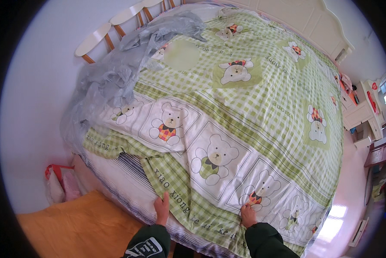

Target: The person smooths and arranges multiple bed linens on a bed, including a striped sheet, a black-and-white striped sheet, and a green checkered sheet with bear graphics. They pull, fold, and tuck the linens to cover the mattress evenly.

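Note:
A green-and-white checked bed cover (193, 105) with teddy bear pictures lies spread over the bed. Its near-left edge is folded and rumpled, leaving the striped sheet (135, 172) underneath bare along that side. My left hand (161, 210) is closed at the cover's near edge, thumb up along the cloth; its fingers are partly hidden. Further right, my right hand (248, 216) pinches the cover's white border, just below a bear in an orange checked top. Small creases run through the cloth between both hands.
Crumpled grey translucent plastic sheeting (111, 79) covers the bed's left side, beside a wooden slatted rail (94, 41). A cream headboard (304, 19) stands at the far end. An orange cloth (79, 219) and a red-handled bag (59, 182) lie lower left; white drawers (360, 112) stand right.

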Available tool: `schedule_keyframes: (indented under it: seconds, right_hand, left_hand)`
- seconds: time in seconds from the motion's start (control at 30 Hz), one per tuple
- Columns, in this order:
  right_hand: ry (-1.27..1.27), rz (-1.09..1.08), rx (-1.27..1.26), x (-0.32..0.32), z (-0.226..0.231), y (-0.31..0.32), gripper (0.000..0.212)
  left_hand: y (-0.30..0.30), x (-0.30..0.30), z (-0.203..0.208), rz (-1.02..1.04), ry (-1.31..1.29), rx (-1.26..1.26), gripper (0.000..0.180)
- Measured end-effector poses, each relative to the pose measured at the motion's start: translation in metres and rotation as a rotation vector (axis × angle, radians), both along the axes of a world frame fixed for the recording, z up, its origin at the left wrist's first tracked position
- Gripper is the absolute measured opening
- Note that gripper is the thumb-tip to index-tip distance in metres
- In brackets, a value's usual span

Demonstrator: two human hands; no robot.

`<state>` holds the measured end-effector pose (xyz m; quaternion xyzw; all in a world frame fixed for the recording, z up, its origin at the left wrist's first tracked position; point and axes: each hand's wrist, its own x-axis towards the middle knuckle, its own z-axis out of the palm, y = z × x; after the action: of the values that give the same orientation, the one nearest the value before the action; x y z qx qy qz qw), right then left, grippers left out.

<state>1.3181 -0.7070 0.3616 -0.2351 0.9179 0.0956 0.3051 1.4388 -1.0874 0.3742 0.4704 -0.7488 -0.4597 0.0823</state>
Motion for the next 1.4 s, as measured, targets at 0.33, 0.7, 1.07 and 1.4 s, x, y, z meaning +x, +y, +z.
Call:
schedule_keyframes:
  seconds: [0.33,0.7,1.07,1.4]
  right_hand:
    - [0.014,0.030,-0.071,0.002,-0.016,0.010,0.071]
    - [0.194,-0.042,0.033,0.012,-0.018,0.002,0.013]
    - [0.117,-0.167,0.244,0.014,-0.040,0.008,0.024]
    - [0.268,-0.261,0.370,0.021,-0.067,0.029,0.024]
  left_hand:
    - [-0.018,0.002,-0.067,0.350,0.223,0.414,0.054]
    - [-0.032,-0.002,-0.084,0.109,-0.193,0.102,0.069]
    - [-0.048,0.010,-0.056,-0.033,-0.009,0.933,0.045]
    - [-0.100,0.055,0.008,-0.060,-0.066,1.388,0.040]
